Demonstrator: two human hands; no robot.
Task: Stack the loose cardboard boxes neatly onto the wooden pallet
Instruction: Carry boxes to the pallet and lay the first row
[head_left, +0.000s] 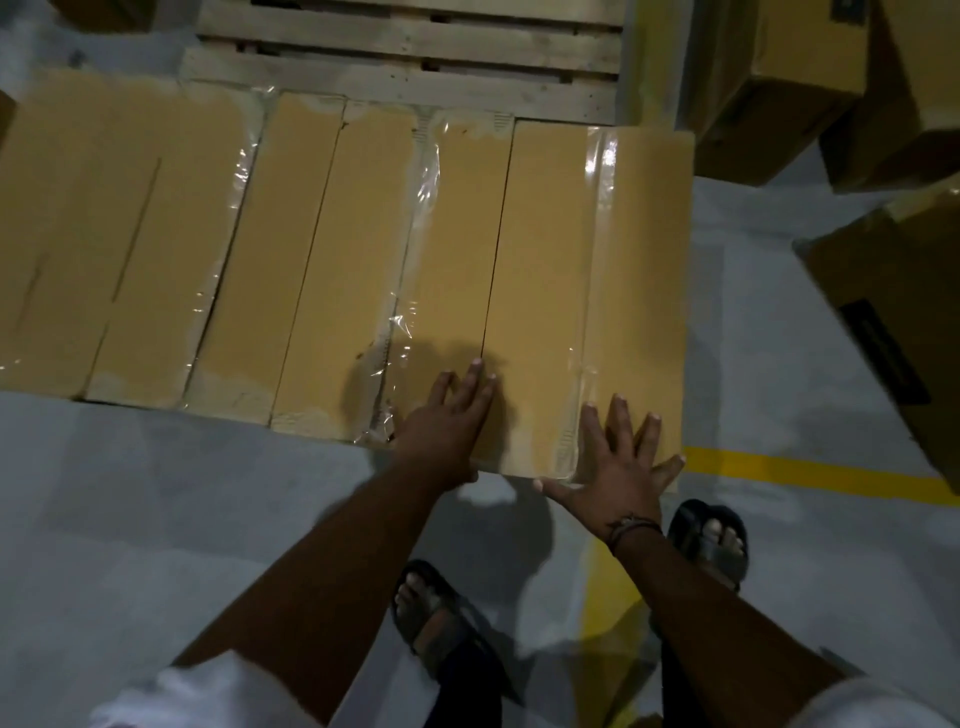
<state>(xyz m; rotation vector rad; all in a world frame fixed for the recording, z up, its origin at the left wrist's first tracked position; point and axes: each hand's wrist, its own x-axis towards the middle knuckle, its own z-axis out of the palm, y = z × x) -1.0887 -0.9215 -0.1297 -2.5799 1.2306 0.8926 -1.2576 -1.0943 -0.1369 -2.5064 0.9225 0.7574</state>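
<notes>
Cartons: We see a row of tan cardboard boxes (311, 249), sealed with clear tape, contents hidden.
Place: They lie flat, side by side, on the near part of the wooden pallet (410, 57).
Hands: Our left hand (447, 421) and right hand (618, 462) lie flat, fingers spread, on the rightmost box (550, 260) at its near edge, gripping nothing.
Floor: Loose boxes (779, 78) sit to the right.

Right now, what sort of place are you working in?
Probably a warehouse or loading bay: a pallet, a row of taped boxes, and a yellow line painted on the grey floor.
</notes>
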